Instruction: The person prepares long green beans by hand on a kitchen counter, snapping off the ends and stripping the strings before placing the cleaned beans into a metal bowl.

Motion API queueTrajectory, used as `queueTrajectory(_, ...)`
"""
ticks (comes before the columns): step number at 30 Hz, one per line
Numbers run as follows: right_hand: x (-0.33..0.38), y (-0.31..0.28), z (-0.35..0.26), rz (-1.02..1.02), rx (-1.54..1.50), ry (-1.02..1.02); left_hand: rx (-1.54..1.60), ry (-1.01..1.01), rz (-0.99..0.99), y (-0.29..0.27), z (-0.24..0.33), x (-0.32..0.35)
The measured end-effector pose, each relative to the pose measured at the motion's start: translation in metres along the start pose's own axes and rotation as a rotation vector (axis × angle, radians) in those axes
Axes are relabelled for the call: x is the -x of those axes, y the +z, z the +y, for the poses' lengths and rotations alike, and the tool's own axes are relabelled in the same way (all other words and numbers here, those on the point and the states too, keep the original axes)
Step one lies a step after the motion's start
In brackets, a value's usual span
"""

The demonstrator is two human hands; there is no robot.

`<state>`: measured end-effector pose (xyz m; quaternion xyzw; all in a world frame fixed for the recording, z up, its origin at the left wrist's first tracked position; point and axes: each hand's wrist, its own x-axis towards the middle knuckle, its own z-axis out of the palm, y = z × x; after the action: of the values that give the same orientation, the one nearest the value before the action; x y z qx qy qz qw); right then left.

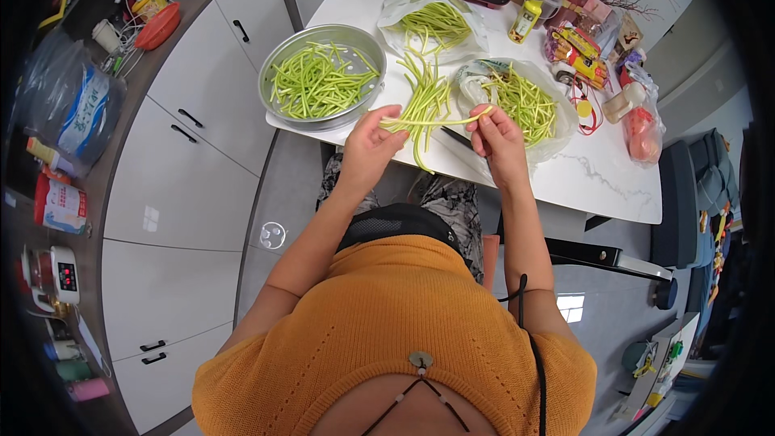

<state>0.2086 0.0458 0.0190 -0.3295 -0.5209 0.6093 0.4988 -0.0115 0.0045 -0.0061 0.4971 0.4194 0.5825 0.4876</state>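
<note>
Lying roughly crosswise, green stalk (436, 121) between left hand (373, 139) and right hand (494, 134).

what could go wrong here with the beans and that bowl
The metal bowl sits at the corner of the white table, its rim right by the edge; a nudge might tip it off. The loose pile of beans runs toward the front edge, so some could slide to the floor. The left hand and right hand hold one long bean stretched between them just above that pile; it could snap unevenly or drop.
</note>
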Motion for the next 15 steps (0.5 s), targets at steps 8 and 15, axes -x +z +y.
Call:
queueTrajectory(8, 0.003, 0.007, 0.002, -0.049, 0.19, -0.046, -0.882, 0.623, 0.173, 0.003, 0.014, 0.002)
queueTrajectory(15, 0.001, 0.013, 0.002, 0.147, 0.241, -0.219, -0.73, 0.439, 0.088, 0.004, 0.005, 0.006)
